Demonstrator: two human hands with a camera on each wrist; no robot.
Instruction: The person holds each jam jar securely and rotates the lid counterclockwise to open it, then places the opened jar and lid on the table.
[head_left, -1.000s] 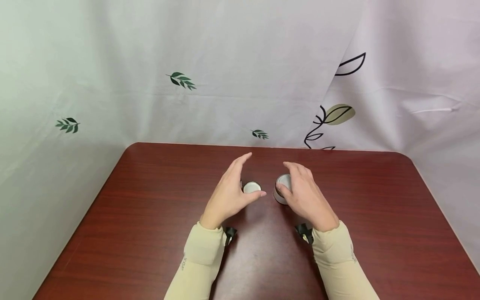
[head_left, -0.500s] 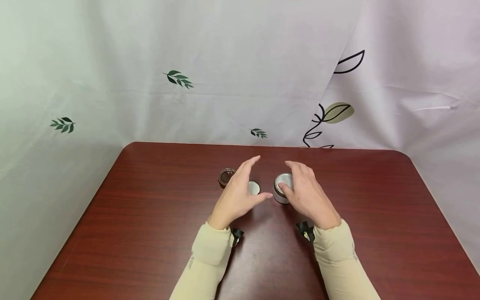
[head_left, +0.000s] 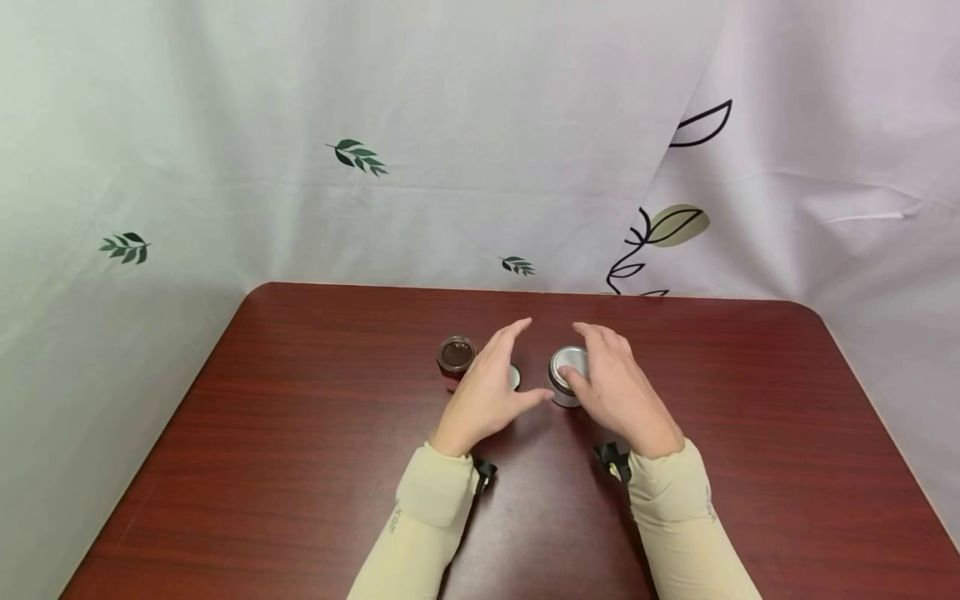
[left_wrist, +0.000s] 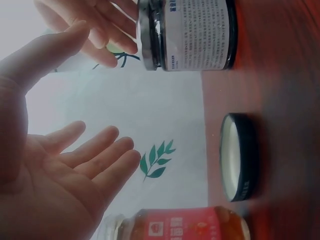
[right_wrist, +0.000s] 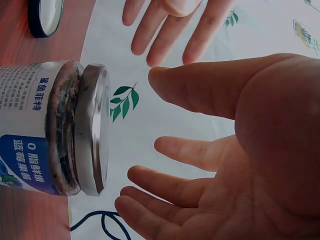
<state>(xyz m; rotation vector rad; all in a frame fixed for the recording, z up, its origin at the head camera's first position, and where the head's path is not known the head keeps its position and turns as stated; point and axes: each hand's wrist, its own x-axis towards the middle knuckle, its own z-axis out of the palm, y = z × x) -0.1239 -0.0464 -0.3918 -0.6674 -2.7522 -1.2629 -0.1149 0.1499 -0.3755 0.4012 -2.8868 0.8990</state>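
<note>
A jar with a silver lid [head_left: 567, 377] stands upright on the table. Its label is white and blue in the right wrist view, where the lid [right_wrist: 94, 130] sits on the jar's mouth. My right hand [head_left: 621, 390], fingers spread, hangs over the jar's right side and covers part of it from the head camera. To the left of that jar, my left hand [head_left: 491, 392] is held with thumb and fingers apart, nothing between them. Behind it, partly hidden, a loose dark lid [left_wrist: 248, 157] lies with its pale inside up. An uncapped glass jar with a red label [left_wrist: 187, 226] stands farther left.
The dark red wooden table [head_left: 300, 467] has rounded far corners. A white cloth [head_left: 465, 167] printed with leaves hangs behind and beside it. A black strap piece [head_left: 613, 461] shows at the right wrist, another [head_left: 485, 474] at the left.
My left hand has moved to the right, towards the silver-lidded jar. The red-labelled jar has come into view from behind it, and the loose lid is more covered. The right hand has barely moved.
</note>
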